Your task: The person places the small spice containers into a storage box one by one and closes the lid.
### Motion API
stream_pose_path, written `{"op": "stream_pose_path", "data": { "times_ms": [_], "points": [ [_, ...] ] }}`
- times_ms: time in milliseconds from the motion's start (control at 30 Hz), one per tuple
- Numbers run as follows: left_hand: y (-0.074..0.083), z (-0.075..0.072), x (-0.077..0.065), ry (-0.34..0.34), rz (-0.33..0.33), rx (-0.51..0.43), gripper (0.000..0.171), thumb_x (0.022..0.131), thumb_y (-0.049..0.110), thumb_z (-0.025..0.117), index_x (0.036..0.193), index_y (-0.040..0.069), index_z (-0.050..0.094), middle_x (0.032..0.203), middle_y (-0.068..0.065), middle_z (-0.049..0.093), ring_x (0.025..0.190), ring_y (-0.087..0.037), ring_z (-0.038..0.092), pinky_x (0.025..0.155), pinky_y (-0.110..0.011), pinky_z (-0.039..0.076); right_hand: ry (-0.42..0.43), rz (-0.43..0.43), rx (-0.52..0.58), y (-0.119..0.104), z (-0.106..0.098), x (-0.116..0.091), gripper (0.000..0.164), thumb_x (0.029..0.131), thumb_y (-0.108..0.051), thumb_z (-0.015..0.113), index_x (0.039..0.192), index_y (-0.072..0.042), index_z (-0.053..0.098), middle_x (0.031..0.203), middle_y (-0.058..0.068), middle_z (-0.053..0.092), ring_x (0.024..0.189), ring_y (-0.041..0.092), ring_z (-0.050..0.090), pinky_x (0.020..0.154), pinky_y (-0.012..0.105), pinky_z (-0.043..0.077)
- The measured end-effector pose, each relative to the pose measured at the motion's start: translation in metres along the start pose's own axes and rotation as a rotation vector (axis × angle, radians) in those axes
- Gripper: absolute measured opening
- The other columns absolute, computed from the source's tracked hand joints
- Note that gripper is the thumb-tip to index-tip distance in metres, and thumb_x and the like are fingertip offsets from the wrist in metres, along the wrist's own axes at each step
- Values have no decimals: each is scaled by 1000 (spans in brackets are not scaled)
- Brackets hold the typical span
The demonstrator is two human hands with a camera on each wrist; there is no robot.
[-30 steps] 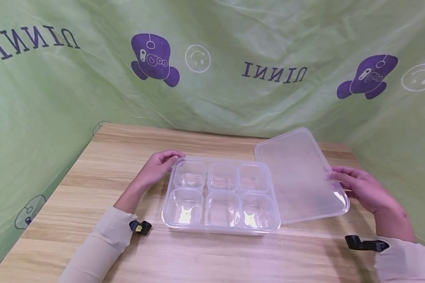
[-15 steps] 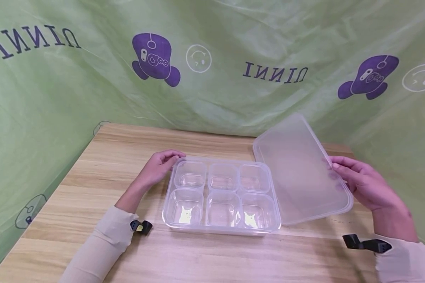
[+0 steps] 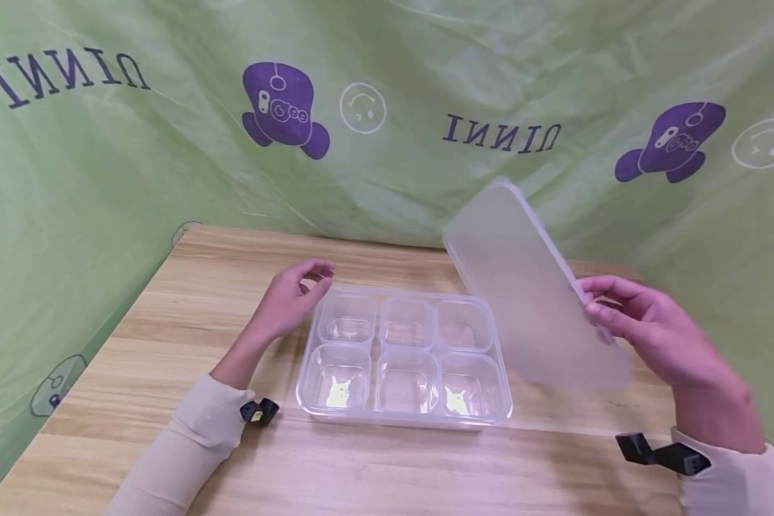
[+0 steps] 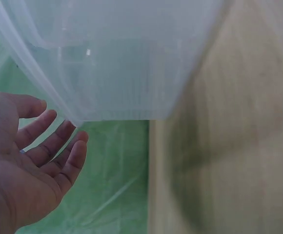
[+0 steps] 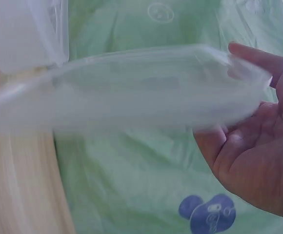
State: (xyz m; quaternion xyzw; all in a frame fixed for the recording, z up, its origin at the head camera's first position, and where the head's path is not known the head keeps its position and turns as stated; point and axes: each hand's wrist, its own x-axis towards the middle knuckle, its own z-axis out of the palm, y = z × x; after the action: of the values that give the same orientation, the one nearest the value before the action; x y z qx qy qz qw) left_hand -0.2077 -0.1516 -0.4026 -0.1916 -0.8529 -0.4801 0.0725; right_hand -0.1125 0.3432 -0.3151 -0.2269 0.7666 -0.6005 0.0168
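A clear plastic box [image 3: 374, 419] stands on the table with several small clear cups [image 3: 405, 380] set in two rows inside it. My right hand [image 3: 658, 333] pinches the long right edge of a frosted plastic lid [image 3: 522, 287], which is tilted up off the table to the right of the box. In the right wrist view the lid [image 5: 146, 97] is blurred, with the thumb and fingers on either side of its edge. By the box's far left corner is my left hand [image 3: 290, 301], its fingers loosely bent with nothing in them. The left wrist view shows those fingertips [image 4: 78, 146] close to the box's corner.
The wooden table [image 3: 387, 473] extends around the box on all sides. Behind it and at both sides hangs a green printed curtain [image 3: 387, 186]. A dark camera mount sits on each wrist.
The lid has risen and tipped up steeper, its far corner going up and left, as my right hand moved slightly left. My left hand has come off the box's corner.
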Motion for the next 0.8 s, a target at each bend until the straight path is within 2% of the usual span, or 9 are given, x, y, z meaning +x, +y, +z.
{"op": "stream_pose_path", "data": {
  "times_ms": [100,267,433,533,633,800],
  "points": [
    [11,-2,2,10,66,30,30,103,13,63,130,-1,64,118,-15,70,106,-24,64,79,-39,53,16,-4,-126,-7,10,2,26,100,13,55,124,6,61,86,6,61,71,17,54,59,29,42],
    [32,-5,7,34,167,48,33,100,8,67,133,4,62,115,-9,70,106,-23,64,77,-38,54,39,-11,-293,-12,25,7,23,98,9,62,119,3,65,98,11,66,81,16,61,66,24,50],
    [50,-6,10,29,222,25,36,101,11,68,135,7,61,114,-5,70,106,-20,64,78,-37,55,33,-133,-400,-11,40,11,27,92,13,67,115,-2,69,91,8,64,77,15,58,61,24,47],
    [59,-5,11,-10,223,-38,37,103,16,65,139,7,59,114,-5,71,105,-19,66,82,-37,56,5,-235,-439,-10,49,13,35,87,18,70,112,-6,70,89,4,63,75,13,55,60,25,44],
    [67,-4,9,-83,208,-136,40,105,18,61,144,8,55,117,-8,71,106,-21,68,87,-39,55,-27,-320,-494,-9,58,15,44,82,20,73,112,-12,70,91,-3,63,77,10,53,61,24,43],
    [77,-5,2,-172,205,-220,48,102,19,64,148,9,52,122,-8,69,111,-21,65,92,-46,53,-42,-372,-562,-8,69,16,49,79,17,78,113,-18,70,96,-9,63,79,8,52,64,24,41]
  ]
}}
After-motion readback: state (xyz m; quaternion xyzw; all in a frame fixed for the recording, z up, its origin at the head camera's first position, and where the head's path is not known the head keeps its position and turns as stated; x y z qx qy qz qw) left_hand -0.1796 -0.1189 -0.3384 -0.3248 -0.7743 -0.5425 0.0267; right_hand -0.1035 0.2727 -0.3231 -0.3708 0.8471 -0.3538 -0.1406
